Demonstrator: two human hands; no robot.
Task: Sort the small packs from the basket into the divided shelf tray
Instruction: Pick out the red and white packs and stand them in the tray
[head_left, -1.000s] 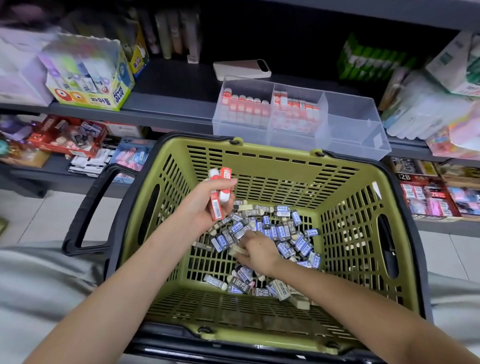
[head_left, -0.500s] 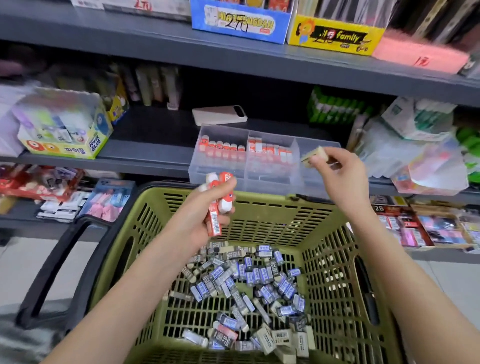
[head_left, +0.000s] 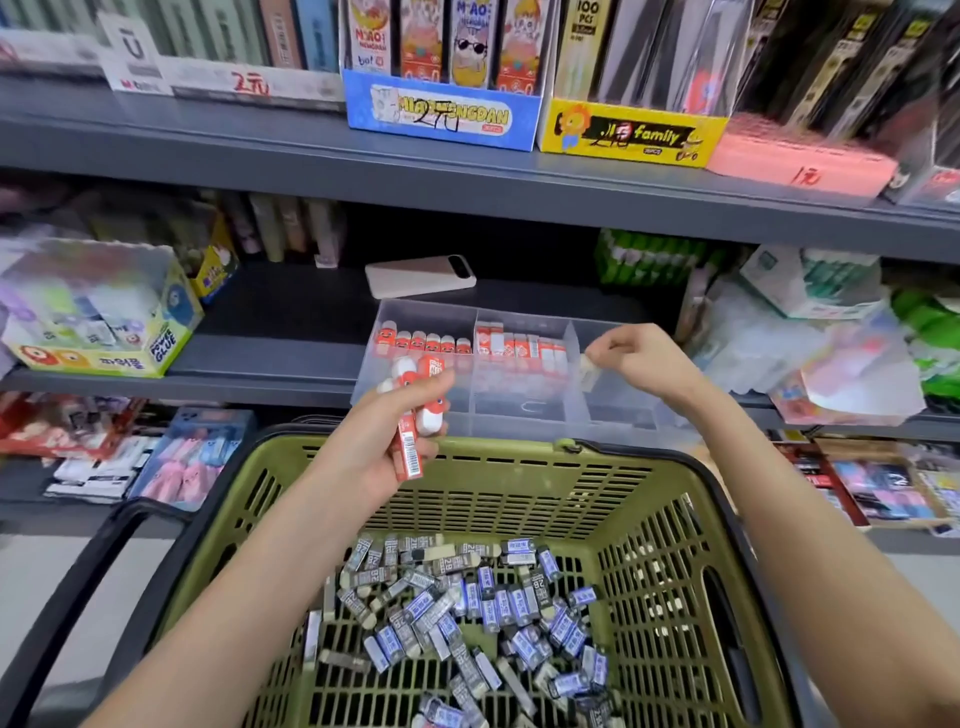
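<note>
Green basket (head_left: 519, 499): nearest, below both grips, its floor strewn with loose packs (head_left: 467, 608) in grey and blue wrappers.
Left hand (head_left: 379, 441): raised over the basket's far rim, fingers and thumb clasping a bunch of red-and-white packs (head_left: 415, 415).
Right hand (head_left: 644, 358): farther out, fingers curled, fingertips pinching a pale pack (head_left: 589, 373) by its top end.
Pale pack: hangs under that pinch in the right compartment, just beside the divider.
Clear tray (head_left: 524, 410): just beyond the left grip; rows of red-and-white packs fill its left and middle compartments.
Phone (head_left: 421, 276): behind the tray, lying flat.
</note>
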